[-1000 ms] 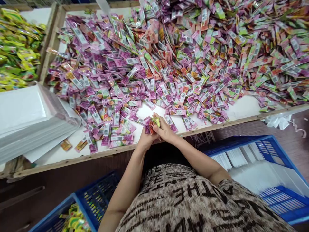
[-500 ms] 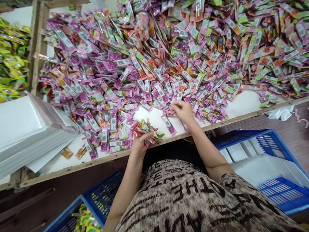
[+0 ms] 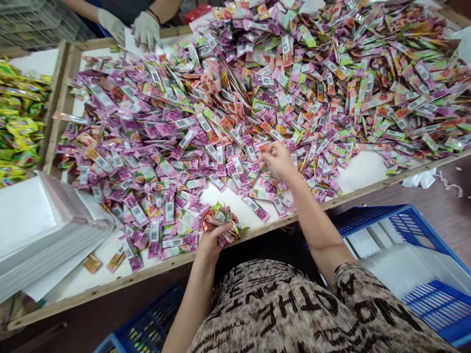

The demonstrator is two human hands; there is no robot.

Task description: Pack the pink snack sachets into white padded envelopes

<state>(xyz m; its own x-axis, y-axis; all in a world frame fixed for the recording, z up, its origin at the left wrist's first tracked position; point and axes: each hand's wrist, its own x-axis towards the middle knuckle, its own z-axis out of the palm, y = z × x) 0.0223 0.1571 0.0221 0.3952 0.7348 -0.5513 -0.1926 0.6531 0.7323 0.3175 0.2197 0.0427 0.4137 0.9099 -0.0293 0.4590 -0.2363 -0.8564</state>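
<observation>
My left hand is closed round a bunch of small printed sachets, held just over the table's front edge. The thumb lies across the bunch, and red, green and purple wrappers stick out of it. Ahead and to the right, my right hand reaches over the pile with its fingers pinched together. A reddish sachet shows at the fingertips, partly hidden and blurred. Below that hand a few purple sachets lie on the white tabletop. The large sachet pile spreads across the table.
White sheets or bags are stacked at the left. A blue crate with white packs stands below right, another blue crate below left. Yellow-green packets lie far left. Across the table are a co-worker's gloved hands.
The view has tilted up, bringing the co-worker's gloved hands into sight. My right hand has moved a little farther into the pile. The left hand keeps its bunch of sachets.
</observation>
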